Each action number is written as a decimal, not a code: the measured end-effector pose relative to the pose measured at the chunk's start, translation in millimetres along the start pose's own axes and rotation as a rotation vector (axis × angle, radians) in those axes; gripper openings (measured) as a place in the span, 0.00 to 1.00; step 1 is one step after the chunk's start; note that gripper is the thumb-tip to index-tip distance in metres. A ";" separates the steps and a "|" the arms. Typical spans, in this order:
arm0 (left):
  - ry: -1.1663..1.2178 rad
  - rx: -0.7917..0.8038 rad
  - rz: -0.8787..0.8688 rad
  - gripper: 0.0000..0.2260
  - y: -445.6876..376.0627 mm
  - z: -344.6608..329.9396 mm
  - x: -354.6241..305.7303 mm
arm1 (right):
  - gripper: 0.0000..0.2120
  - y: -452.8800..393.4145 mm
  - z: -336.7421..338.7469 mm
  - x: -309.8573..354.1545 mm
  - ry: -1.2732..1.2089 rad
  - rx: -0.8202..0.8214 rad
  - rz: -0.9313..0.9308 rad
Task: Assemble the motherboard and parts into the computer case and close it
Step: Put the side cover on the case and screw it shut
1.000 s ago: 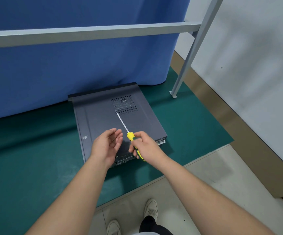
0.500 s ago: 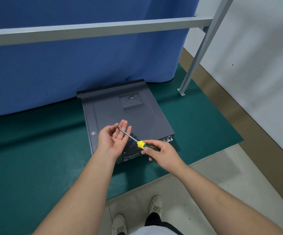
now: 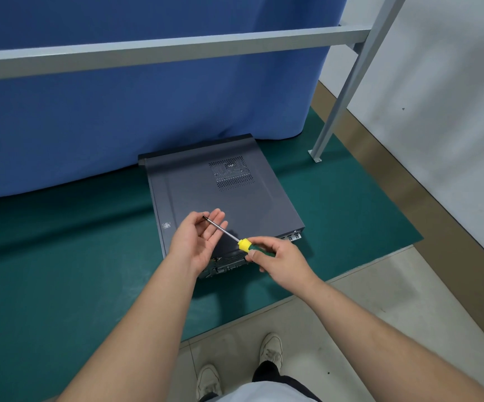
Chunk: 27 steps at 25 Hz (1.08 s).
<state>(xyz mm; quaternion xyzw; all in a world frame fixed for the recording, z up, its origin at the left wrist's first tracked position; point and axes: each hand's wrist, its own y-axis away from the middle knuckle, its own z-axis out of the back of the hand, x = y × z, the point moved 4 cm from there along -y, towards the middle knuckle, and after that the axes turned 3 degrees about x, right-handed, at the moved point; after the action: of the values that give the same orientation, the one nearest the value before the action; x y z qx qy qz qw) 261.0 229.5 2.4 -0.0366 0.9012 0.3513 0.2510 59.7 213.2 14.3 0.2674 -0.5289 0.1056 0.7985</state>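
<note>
Computer case [image 3: 220, 195], grey, vented and closed, is laid flat on the green worktop [image 3: 61, 271], its near end partly hidden by the hands: a screwdriver [image 3: 236, 240] is gripped by the right hand [image 3: 278, 261], its tip hard to discern over the opened left hand [image 3: 197, 242].

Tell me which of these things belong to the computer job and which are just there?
Part of the job:
computer case
screwdriver, held by the right hand
left hand, open under its tip

Just there:
green mat
blue curtain
metal frame

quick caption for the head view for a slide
Right hand holds a yellow-handled screwdriver, its tip over the open left hand, above the closed computer case.
</note>
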 end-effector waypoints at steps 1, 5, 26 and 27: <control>-0.064 -0.018 -0.020 0.03 0.4 3.1 -1.4 | 0.12 1.3 -1.2 0.8 0.081 -0.029 0.022; -0.168 -0.055 -0.049 0.05 4.0 17.8 -6.2 | 0.12 9.9 -15.7 3.4 0.352 -0.075 0.101; -0.341 -0.124 0.206 0.06 29.2 92.7 62.6 | 0.12 88.9 -109.7 -71.7 -0.292 0.127 -0.458; -0.347 -0.124 0.206 0.06 27.1 90.8 63.1 | 0.12 87.2 -110.8 -72.0 -0.308 0.118 -0.464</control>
<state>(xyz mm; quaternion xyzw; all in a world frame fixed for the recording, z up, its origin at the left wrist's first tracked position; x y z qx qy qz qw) 238.2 316.0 -68.0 0.1014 0.8201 0.4311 0.3625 77.6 353.9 -56.0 0.4402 -0.5615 -0.0915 0.6947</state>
